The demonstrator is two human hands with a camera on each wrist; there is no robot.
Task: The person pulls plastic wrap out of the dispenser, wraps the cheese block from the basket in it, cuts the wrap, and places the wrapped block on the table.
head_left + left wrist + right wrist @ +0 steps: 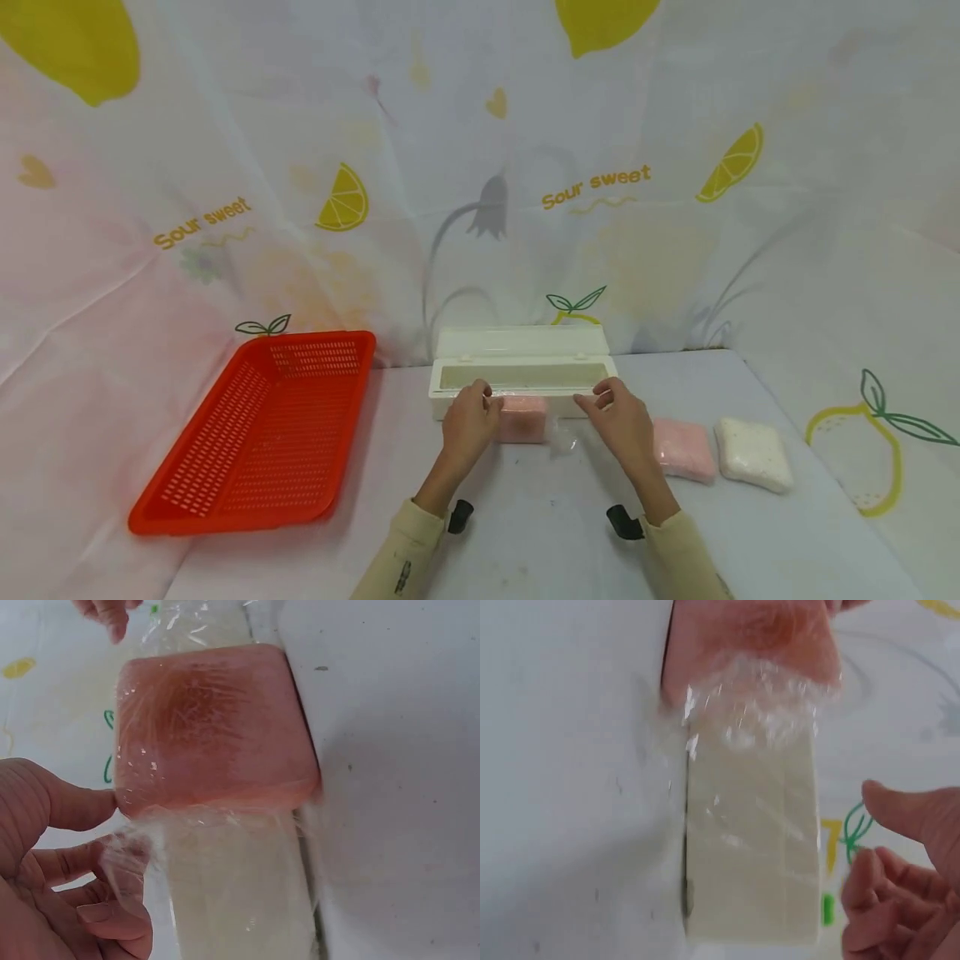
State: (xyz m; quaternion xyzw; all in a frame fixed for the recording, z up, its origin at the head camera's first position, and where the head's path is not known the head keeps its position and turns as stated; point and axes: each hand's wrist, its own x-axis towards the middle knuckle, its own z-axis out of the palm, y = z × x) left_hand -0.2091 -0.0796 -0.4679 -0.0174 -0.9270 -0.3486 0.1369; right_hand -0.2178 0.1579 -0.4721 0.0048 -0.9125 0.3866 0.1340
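A pink block (pixel 522 419) with a brownish patch, wrapped in clear plastic film, stands against the front of a long white cling film dispenser box (pixel 444 406). My left hand (pixel 467 423) is at its left edge. In the left wrist view, that thumb touches the block's corner, and bunched plastic film (pixel 131 859) lies between the thumb and curled fingers. On the block's other side, a loose film end (pixel 564 435) sticks out. My right hand (pixel 624 421) is apart from block and film, thumb and loosely bent fingers separated, holding nothing.
The dispenser's lid (pixel 522 341) stands raised at the back. A red perforated basket (pixel 341 467) is on the left. To the right lie another wrapped pink block (pixel 684 451) and a wrapped white block (pixel 753 455). A lemon-print cloth (pixel 465 275) hangs behind.
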